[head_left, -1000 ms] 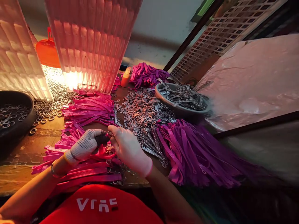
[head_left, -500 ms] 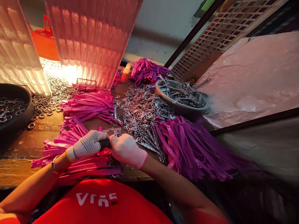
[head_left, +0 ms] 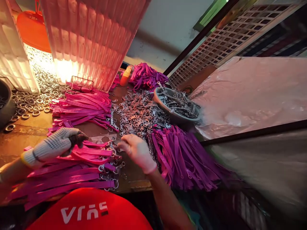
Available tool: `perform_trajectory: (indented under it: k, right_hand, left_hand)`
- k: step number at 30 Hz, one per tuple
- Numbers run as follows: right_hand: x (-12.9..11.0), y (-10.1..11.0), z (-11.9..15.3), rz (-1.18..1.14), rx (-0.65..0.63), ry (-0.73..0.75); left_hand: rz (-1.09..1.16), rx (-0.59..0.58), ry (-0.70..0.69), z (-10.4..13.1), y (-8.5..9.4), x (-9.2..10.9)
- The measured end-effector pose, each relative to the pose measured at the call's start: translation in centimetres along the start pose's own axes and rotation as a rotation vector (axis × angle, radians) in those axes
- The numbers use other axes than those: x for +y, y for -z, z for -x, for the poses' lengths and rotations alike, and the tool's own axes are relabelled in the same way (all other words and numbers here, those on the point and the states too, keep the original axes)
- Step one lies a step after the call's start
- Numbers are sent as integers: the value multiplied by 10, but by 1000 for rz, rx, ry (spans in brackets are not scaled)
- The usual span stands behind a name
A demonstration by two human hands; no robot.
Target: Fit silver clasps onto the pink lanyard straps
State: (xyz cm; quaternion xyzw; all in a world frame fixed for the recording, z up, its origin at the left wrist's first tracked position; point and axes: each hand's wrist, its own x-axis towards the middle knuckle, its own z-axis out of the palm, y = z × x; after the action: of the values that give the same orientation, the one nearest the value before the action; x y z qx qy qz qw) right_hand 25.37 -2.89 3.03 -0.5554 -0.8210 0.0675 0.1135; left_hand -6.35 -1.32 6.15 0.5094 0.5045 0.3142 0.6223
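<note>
My left hand (head_left: 59,143), in a white glove with dark dots and dark-covered fingertips, is closed over the near pile of pink straps (head_left: 72,174). Whatever its curled fingers hold, if anything, is hidden. Metal rings and clasps (head_left: 102,168) are fixed to the right ends of these straps. My right hand (head_left: 137,151), in a plain white glove, hovers just right of those ends, its fingers bent and smeared by motion. Behind it spreads a heap of silver metal clasps (head_left: 140,110). Purple straps (head_left: 182,156) lie to its right.
More pink straps (head_left: 81,107) lie further back. A bowl of metal clasps (head_left: 165,110) stands behind the purple straps. Loose rings (head_left: 35,102) and a dark basin (head_left: 6,107) are at left. A ribbed panel (head_left: 88,41) stands before an orange lamp (head_left: 33,30).
My hands were together over the straps and have parted, the left moving left and the right slightly right. The strap ends with rings between them now show. The view has shifted slightly right.
</note>
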Motion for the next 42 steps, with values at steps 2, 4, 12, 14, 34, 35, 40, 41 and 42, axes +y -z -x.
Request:
perform_trajectory:
  k: [2, 4, 12, 14, 34, 35, 40, 41, 42]
  right_hand:
    - [30, -15, -19, 145, 15, -264]
    - [51, -34, -35, 268, 12, -424]
    - [65, -65, -35, 209, 142, -411]
    - [58, -60, -27, 159, 209, -395]
    - [-113, -26, 12, -537, 389, 131]
    - [-114, -24, 14, -567, 387, 104]
    - [-102, -8, 9, -527, 221, 226]
    - [-99, -6, 7, -501, 175, 270]
    - [-96, -5, 4, -477, 142, 302]
  left_hand:
    - [252, -42, 151, -4, -20, -17]
    - [563, -58, 318, -8, -36, -26]
    - [965, -73, 355, -2, -51, -25]
    - [960, -16, 319, 4, -53, -29]
    - [851, -125, -2, 25, -74, -48]
    - [850, -124, -1, 26, -74, -47]
    - [769, -150, 82, 26, -73, -41]
    - [760, -155, 95, 25, -74, -41]
    - [763, -158, 98, 24, -75, -42]
